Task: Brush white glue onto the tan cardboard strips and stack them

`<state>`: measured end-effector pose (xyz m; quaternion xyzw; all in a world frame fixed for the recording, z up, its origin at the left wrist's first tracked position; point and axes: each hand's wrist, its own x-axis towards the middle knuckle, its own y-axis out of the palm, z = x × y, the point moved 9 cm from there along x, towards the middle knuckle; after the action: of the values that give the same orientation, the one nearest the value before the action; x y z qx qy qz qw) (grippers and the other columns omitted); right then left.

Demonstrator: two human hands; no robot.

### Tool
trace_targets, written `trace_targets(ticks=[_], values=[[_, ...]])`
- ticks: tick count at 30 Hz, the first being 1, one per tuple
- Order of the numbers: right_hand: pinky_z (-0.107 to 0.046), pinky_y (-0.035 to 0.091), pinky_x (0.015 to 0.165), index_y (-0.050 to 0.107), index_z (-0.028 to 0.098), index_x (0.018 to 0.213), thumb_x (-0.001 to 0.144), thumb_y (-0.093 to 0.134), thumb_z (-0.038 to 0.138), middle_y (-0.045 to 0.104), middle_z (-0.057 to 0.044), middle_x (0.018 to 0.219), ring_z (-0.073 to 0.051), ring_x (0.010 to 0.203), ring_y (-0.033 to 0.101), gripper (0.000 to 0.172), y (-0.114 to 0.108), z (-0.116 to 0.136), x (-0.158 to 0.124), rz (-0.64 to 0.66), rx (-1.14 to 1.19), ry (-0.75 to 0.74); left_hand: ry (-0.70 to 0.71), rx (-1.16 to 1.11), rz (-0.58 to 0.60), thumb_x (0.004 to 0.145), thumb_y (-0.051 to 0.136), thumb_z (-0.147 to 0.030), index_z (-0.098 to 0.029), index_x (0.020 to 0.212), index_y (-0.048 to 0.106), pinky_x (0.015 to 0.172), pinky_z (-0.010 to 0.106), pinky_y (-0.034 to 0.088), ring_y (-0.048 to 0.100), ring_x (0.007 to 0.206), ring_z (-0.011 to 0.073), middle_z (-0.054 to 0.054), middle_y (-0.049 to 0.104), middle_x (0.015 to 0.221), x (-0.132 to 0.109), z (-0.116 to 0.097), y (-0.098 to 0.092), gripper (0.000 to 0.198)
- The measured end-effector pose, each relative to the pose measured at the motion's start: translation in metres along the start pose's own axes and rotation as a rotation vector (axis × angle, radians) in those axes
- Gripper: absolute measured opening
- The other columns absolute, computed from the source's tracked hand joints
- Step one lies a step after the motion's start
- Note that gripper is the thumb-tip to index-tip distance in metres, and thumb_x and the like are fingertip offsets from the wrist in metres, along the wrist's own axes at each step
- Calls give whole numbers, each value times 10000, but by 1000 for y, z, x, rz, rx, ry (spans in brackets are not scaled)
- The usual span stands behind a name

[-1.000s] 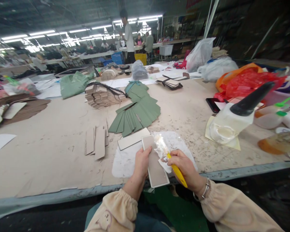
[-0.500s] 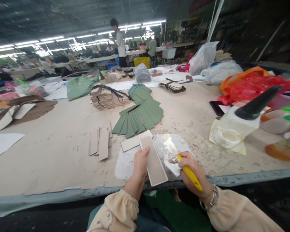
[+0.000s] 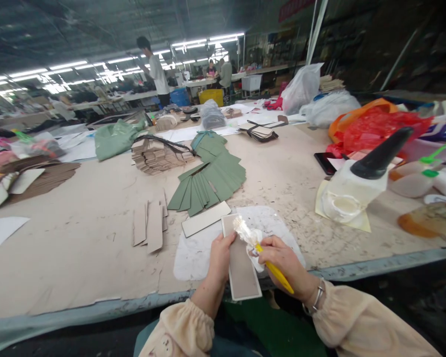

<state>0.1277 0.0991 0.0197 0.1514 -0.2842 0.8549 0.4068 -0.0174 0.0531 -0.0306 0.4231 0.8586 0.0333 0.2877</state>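
Yellow-handled brush (image 3: 259, 247) held over white-edged panel (image 3: 243, 272).
Panel pinched by left grip (image 3: 220, 254), brush clasped by right grip (image 3: 284, 260); strokes best made even, edge to edge.

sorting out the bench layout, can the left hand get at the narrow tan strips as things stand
Probably yes, but only once freed: the left hand is holding the rectangular panel. The narrow tan strips lie to its left, with nothing visible standing between.

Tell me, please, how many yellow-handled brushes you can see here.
1: the yellow-handled brush is in the right hand, its whitish head over the panel that the left hand holds. Others may be hidden.
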Motion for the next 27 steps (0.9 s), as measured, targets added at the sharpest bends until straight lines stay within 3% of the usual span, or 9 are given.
trace_targets(ticks=[3, 5, 8, 12, 15, 18, 21, 24, 27], values=[[-338, 512, 702, 559, 243, 790, 800, 544, 148, 642, -17, 766, -168, 710, 605, 96, 21, 20, -7, 221, -83, -177, 64, -38, -31, 590, 711, -335, -103, 771, 621, 459, 206, 404, 527, 470, 124, 20, 609, 580, 6, -7, -7, 308], [-311, 507, 675, 529, 239, 786, 791, 514, 104, 632, -16, 773, -157, 687, 605, 137, 18, 28, -7, 218, -98, -221, 98, -76, -34, 596, 712, -336, -107, 790, 621, 486, 207, 421, 541, 501, 124, 20, 622, 614, 7, -13, -11, 314], [-277, 500, 650, 485, 240, 814, 782, 472, 60, 627, -29, 863, -153, 749, 620, 184, -7, 26, 1, 12, -114, -150, 105, -123, 16, 621, 722, -366, -121, 903, 618, 528, 228, 456, 568, 537, 135, 30, 650, 688, 5, -19, -10, 388], [-377, 457, 834, 431, 256, 925, 739, 452, 18, 642, -26, 913, -201, 974, 564, 303, -48, 21, 10, -293, -162, -96, 79, -113, 157, 664, 720, -417, -122, 995, 595, 535, 241, 468, 579, 532, 140, 49, 659, 717, -4, -14, 6, 461], [-389, 439, 837, 432, 254, 948, 725, 454, 2, 601, -33, 933, -200, 964, 541, 337, -65, 18, 16, -384, -217, -94, 10, -69, 231, 668, 724, -446, -120, 993, 590, 512, 238, 463, 575, 511, 141, 51, 653, 687, -11, 1, 19, 480], [-366, 450, 798, 459, 248, 940, 710, 473, -3, 536, -39, 929, -193, 922, 531, 341, -67, 20, 22, -363, -308, -136, -24, 7, 293, 692, 709, -453, -111, 984, 600, 499, 236, 464, 578, 516, 145, 56, 651, 676, -18, 12, 31, 463], [-337, 464, 758, 478, 246, 957, 700, 479, -4, 527, -42, 928, -191, 913, 526, 359, -55, 19, 26, -248, -370, -173, -34, 45, 334, 718, 693, -440, -114, 999, 604, 509, 239, 474, 585, 531, 147, 56, 655, 692, -22, 17, 36, 440], [-314, 477, 721, 492, 243, 951, 700, 467, -1, 538, -39, 906, -181, 875, 546, 351, -42, 18, 25, -154, -348, -170, -37, 25, 311, 720, 692, -436, -125, 1020, 603, 512, 233, 470, 581, 523, 138, 53, 659, 707, -20, 16, 32, 441], [-332, 485, 744, 484, 252, 923, 716, 459, 27, 563, -33, 881, -188, 871, 571, 307, -41, 24, 21, -156, -306, -189, -11, -46, 264, 691, 716, -436, -127, 1019, 604, 564, 246, 486, 595, 566, 143, 64, 668, 754, -17, 10, 27, 465]])
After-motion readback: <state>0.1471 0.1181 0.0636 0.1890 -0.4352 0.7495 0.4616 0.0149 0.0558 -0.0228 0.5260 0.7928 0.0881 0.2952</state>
